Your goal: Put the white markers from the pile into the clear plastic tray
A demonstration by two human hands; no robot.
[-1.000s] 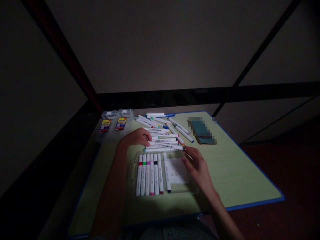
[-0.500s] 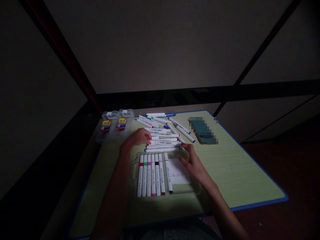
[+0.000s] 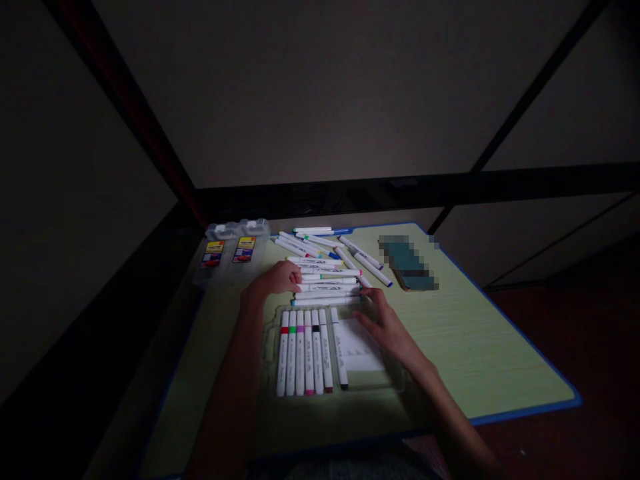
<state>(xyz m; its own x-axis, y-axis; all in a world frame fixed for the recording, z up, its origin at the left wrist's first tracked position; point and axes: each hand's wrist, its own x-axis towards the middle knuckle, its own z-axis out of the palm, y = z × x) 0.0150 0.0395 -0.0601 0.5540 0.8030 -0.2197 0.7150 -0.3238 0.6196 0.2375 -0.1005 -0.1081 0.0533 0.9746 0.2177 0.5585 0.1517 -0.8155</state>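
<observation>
A clear plastic tray (image 3: 387,380) lies on the green table and holds several white markers (image 3: 306,350) side by side with coloured bands. Just beyond it is a loose stack of white markers (image 3: 330,283) lying crosswise. My left hand (image 3: 273,281) rests at the left ends of that stack, fingers curled against them. My right hand (image 3: 385,327) is at the stack's right ends, over the tray's far right part, fingers bent toward the markers. Both hands press on the stack from either side.
More markers (image 3: 325,241) lie scattered at the table's far edge. A clear case (image 3: 230,253) with yellow labels sits at the far left corner. A dark flat object (image 3: 407,263), blurred out, lies far right. The table has a blue rim (image 3: 525,413); dark bars surround it.
My right hand has moved left, from beside the stack's right end to against it. The left hand has barely shifted. The markers in the stack lie a little closer together.
</observation>
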